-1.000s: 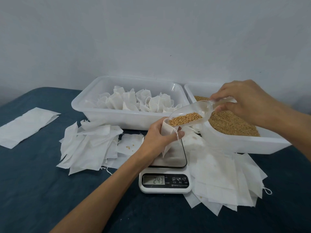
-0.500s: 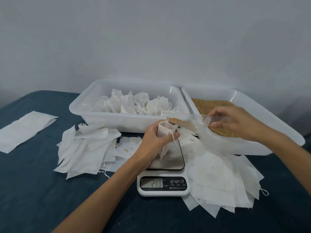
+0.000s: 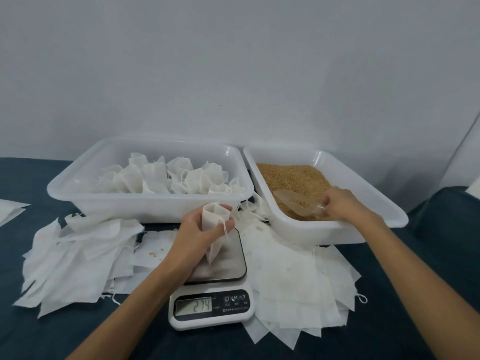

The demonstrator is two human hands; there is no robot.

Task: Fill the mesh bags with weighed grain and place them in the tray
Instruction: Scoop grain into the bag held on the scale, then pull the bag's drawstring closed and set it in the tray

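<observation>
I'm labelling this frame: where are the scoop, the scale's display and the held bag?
scoop (image 3: 298, 205): head view, clear bowl.
scale's display (image 3: 193, 306): head view, digits.
held bag (image 3: 213, 233): head view, side panel.

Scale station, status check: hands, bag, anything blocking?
Left hand grips open bag above scale. Right hand holds scoop in grain. Display blurry, about 274. Nothing blocking the tray.
</observation>
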